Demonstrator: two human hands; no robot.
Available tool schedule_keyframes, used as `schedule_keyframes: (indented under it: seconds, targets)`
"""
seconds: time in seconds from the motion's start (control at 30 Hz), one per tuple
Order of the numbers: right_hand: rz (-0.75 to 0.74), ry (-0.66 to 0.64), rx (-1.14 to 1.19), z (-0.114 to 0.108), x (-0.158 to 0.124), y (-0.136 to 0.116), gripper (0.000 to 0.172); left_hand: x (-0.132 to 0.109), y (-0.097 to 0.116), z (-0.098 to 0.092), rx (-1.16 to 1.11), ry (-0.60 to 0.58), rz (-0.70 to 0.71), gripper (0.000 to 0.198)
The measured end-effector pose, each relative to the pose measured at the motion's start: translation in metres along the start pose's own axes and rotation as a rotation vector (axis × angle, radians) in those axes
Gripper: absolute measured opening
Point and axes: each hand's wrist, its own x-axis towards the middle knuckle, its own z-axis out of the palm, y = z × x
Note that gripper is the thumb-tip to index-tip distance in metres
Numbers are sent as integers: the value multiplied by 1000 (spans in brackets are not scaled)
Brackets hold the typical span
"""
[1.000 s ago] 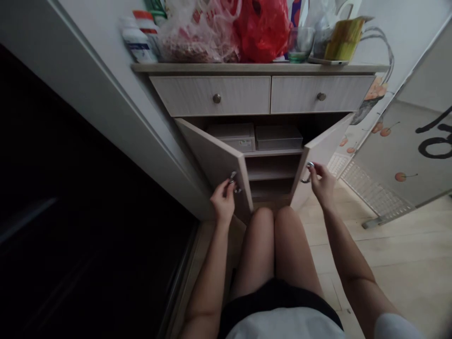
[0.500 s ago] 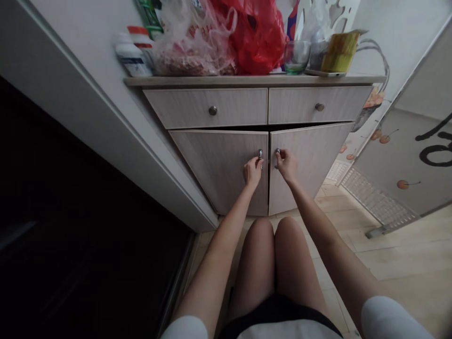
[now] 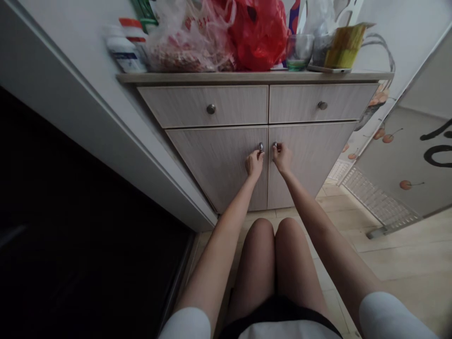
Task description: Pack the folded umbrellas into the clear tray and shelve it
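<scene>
Straight ahead stands a pale wood-grain cabinet with two drawers above two doors. My left hand point(image 3: 254, 163) pinches the metal handle point(image 3: 261, 147) of the left door point(image 3: 215, 160), near that door's inner edge. On the right door point(image 3: 310, 155), my right hand point(image 3: 282, 157) has its fingers closed on the other handle point(image 3: 275, 145). Both doors lie flush with the cabinet front, a thin seam between them. My fingers cover the lower part of each handle.
Above the doors, the drawers carry round knobs point(image 3: 211, 108). The cabinet top point(image 3: 247, 77) bears white bottles point(image 3: 124, 52), a clear plastic bag point(image 3: 190, 47), a red bag point(image 3: 259, 37), a glass point(image 3: 299, 52) and a yellow container point(image 3: 344, 47). A cherry-patterned panel point(image 3: 399, 160) stands at right.
Both doors, slightly ajar before with a dark gap along their tops, have moved inward and are now closed. My hands have gone forward with the handles.
</scene>
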Motion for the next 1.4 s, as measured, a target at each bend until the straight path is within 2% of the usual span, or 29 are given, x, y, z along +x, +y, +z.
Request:
schedule_keyframes:
  seconds: [0.33, 0.53, 0.67, 0.77, 0.83, 0.9, 0.97, 1.03, 1.1, 1.2, 1.3, 1.4]
  targets:
    - [10, 6, 21, 13, 8, 3, 37, 10, -3, 6, -32, -1, -10, 21]
    - [-22, -51, 122, 12, 11, 11, 53, 19, -2, 7, -237, -38, -83, 16]
    - [-126, -68, 215, 0, -15, 21, 76, 16, 0, 1, -346, -66, -105, 22]
    - [-27, -79, 313, -15, -62, 34, 84, -17, -7, -12, -475, -70, -159, 21]
    - [76, -177, 372, -28, -101, 45, 78, -55, -19, -22, -571, -165, -222, 17]
    - [149, -285, 392, -43, -136, 55, 70, -101, -33, -30, -613, -302, -301, 34]
    - [220, -284, 378, -58, -162, 60, 69, -147, -47, -36, -624, -398, -372, 50]
    - [277, -262, 357, -73, -177, 58, 71, -182, -55, -39, -624, -373, -424, 62]
    - [293, -286, 332, -84, -180, 48, 73, -200, -55, -42, -609, -274, -434, 68]
    - [236, -342, 291, -95, -168, 23, 74, -195, -40, -47, -595, -167, -388, 71]
    - [178, -377, 293, -102, -145, -7, 74, -166, -13, -57, -648, -131, -327, 74]
    - [154, -373, 335, -107, -118, -35, 74, -130, 15, -70, -710, -190, -215, 75]
